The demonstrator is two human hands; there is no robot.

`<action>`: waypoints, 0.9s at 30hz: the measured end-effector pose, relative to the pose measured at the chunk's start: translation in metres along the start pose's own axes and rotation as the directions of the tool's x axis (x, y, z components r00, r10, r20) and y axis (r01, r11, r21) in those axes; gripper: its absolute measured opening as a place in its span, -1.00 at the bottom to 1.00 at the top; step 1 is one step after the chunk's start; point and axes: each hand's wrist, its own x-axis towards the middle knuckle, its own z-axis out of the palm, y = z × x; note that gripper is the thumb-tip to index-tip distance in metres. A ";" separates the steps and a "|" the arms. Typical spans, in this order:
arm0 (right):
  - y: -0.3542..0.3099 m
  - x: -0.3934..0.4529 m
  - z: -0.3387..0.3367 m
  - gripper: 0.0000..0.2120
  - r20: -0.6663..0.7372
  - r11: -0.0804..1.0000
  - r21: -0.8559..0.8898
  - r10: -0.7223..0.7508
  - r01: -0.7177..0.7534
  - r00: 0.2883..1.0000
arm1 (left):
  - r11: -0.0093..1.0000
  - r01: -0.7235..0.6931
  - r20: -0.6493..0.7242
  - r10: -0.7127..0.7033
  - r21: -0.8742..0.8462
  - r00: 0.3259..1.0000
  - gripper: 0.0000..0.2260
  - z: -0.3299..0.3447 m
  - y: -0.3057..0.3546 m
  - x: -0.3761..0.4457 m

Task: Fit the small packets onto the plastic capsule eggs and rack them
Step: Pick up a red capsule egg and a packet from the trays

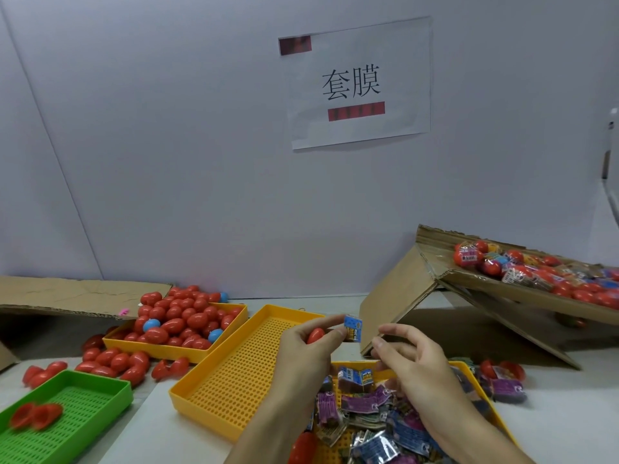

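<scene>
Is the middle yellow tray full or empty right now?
Empty: the middle yellow tray shows only bare perforated floor where visible; the left hand hides a corner.
</scene>
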 end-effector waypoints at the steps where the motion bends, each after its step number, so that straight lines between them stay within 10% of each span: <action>1: -0.001 -0.001 0.000 -0.88 -0.021 0.999 -0.018 -0.033 0.033 0.999 | 1.000 -0.002 -0.027 0.002 -0.011 1.000 -0.80 0.001 -0.002 0.000; 27: -0.001 -0.004 -0.004 -0.93 -0.064 0.972 -0.108 -0.218 0.210 0.974 | 0.990 -0.088 0.050 0.083 0.110 0.995 -0.90 0.015 -0.007 -0.006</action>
